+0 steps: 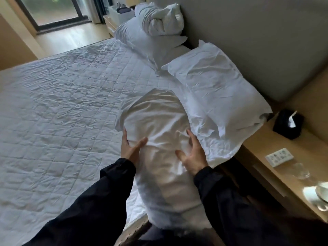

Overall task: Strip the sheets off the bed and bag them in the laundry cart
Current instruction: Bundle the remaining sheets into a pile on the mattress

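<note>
View from a head camera, looking down along two dark sleeves at a pillow (159, 121) in a white case. The pillow stands on end at the near edge of a bed (62, 103).

The left hand (131, 148) grips the pillow's left side, with the thumb across the front and the fingers wrapped out of sight behind the edge. The right hand (193, 155) holds the right side, its fingers spread and curled into the cloth. The case bunches into creases between the two hands. Both hands sit about midway up the pillow. Its top leans away over the bed and its lower end is close to the person's body.

The bed shows only a quilted pad, so the flat sheets appear to be off already. A second pillow (218, 96) lies flat by the headboard, just beyond the right hand and touching the held pillow. Farther away, a third pillow (142, 38) carries a rolled white bundle (163, 20). On the right, a bench (257, 150) holds a black tissue box (288, 124) and a glass (301, 170). No laundry cart is in view.

The pillow looks light, soft and floppy, and its case is thin and loose over the filling. To strip it, a good hold is probably the cloth alone at the closed end, pinched at the corners, so the filling can slide out of the open end.
</note>
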